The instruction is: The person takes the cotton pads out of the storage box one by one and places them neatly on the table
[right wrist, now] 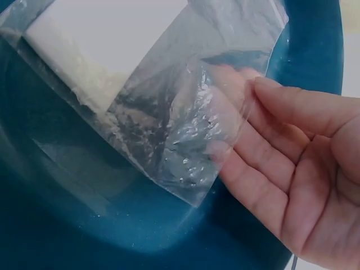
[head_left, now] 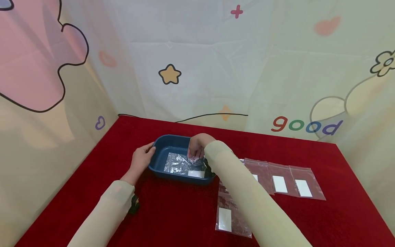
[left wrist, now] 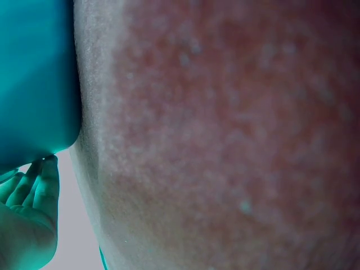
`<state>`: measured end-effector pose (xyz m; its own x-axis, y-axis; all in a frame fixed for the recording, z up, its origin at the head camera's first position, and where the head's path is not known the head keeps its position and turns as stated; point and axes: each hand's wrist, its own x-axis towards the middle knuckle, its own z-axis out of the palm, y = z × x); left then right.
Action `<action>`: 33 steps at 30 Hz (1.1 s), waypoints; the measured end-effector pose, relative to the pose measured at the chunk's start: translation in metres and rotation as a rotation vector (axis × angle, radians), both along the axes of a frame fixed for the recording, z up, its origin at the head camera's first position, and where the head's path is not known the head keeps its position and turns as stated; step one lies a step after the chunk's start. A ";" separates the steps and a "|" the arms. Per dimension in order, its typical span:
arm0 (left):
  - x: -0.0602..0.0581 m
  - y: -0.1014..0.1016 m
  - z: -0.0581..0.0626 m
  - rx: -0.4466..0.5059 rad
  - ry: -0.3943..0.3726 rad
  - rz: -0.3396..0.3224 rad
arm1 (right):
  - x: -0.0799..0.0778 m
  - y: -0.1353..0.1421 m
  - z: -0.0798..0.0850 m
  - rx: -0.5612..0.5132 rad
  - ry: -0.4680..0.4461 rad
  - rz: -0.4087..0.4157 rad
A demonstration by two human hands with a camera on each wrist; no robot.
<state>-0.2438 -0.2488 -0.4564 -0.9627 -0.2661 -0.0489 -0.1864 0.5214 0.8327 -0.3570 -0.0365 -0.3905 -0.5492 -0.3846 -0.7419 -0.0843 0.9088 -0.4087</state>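
Observation:
A blue plastic basin (head_left: pixel 182 177) stands on the red cloth. My left hand (head_left: pixel 143 159) touches its left rim from outside; in the left wrist view, the fairly straight fingers (left wrist: pixel 46 188) meet the basin wall (left wrist: pixel 36 73). My right hand (head_left: pixel 197 145) reaches inside the basin. In the right wrist view, the right hand (right wrist: pixel 298 169) pinches the edge of a clear zip bag (right wrist: pixel 194 146), thumb in front and fingers behind. A white card (right wrist: pixel 104 45) shows in or under the clear plastic. Other clear bags (head_left: pixel 177 163) lie in the basin.
Right of the basin, several clear zip bags with white cards lie flat in a row, including a bag (head_left: pixel 303 187) at the far end. Another bag (head_left: pixel 226 214) lies nearer, partly under the right sleeve (head_left: pixel 247 192). A printed curtain (head_left: pixel 197 79) hangs behind the red table (head_left: pixel 172 212).

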 end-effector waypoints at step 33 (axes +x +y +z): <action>-0.001 0.000 -0.001 0.017 -0.003 0.009 | 0.009 0.001 0.034 -0.136 0.163 0.155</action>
